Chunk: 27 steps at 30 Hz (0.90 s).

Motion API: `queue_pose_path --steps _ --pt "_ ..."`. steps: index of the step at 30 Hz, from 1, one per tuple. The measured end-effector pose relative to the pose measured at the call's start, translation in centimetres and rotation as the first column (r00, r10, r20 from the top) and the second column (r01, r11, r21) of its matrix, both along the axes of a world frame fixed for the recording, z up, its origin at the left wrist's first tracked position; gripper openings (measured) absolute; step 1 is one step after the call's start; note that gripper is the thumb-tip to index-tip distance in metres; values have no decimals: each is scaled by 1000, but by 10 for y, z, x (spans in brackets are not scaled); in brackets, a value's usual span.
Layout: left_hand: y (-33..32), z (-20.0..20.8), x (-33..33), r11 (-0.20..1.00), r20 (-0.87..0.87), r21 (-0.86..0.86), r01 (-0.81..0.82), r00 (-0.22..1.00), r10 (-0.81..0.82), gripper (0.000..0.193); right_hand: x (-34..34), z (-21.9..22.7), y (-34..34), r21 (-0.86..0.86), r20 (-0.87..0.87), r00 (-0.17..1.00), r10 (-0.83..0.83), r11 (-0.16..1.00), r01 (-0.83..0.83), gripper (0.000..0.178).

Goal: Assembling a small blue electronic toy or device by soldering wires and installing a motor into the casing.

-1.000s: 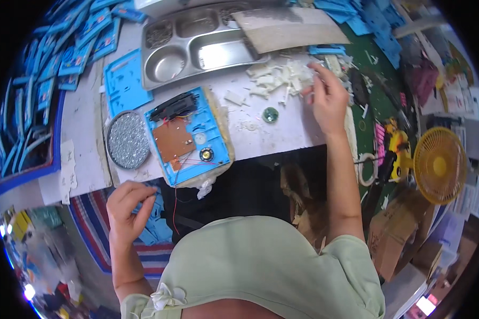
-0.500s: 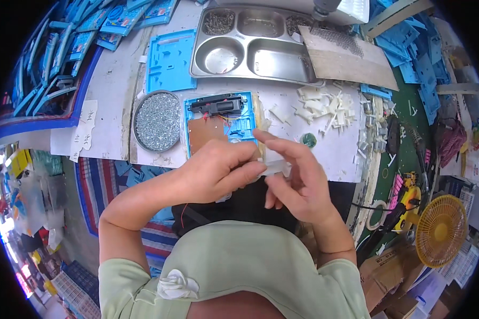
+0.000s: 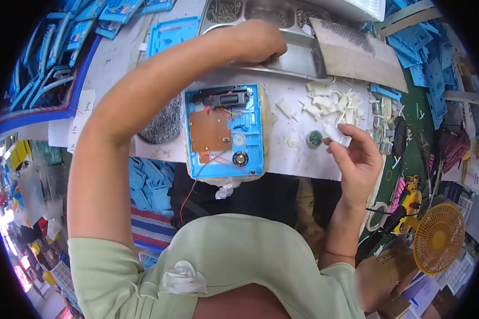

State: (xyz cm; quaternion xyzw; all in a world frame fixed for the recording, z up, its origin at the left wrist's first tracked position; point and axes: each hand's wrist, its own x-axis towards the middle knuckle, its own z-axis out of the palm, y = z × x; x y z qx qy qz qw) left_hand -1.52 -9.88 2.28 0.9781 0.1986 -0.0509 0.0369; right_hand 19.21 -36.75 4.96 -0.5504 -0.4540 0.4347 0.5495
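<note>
My left hand (image 3: 261,41) reaches over the metal compartment tray (image 3: 307,68), with its fingers curled downward at the large near compartment. What its fingertips touch is hidden. My right hand (image 3: 361,154) is raised at the right and pinches a white plastic piece (image 3: 337,135) between thumb and fingers. Between my arms lies an open blue plastic casing (image 3: 256,127). It contains a brown circuit board (image 3: 210,133), a black module (image 3: 231,99) and a small round speaker (image 3: 240,158). A red wire (image 3: 186,201) hangs over its near edge.
Loose white plastic pieces (image 3: 351,106) are heaped right of the casing, near a small green round pot (image 3: 314,139). A round dish of small metal parts (image 3: 162,127) stands partly under my left forearm. Cardboard (image 3: 356,58) overlaps the tray. A yellow fan (image 3: 439,239) stands at right.
My hands have parted from over the casing. The left has gone forward to the tray; the right has moved right with the white piece. The casing's near half is uncovered.
</note>
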Motion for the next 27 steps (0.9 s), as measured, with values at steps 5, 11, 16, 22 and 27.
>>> queue_pose_path --steps 5,11,16,22,27 --pt "8 -20 4 996 143 77 39 989 -50 13 0 -1 -6 -5 39 999 -11 1000 11 33" --pt "-109 85 -46 924 642 -380 -38 709 293 14 3 1 -23 80 301 953 40 995 -67 33" --pt "-235 64 -91 75 151 -981 180 458 876 14 -36 10 -13 329 375 890 259 861 -389 37" --pt "-263 24 -104 -208 -115 -860 467 221 968 22 -56 10 0 316 502 797 335 787 -530 40" --pt "-265 29 -102 -160 -79 -932 327 247 966 22 -63 13 -1 315 649 697 306 726 -612 41"
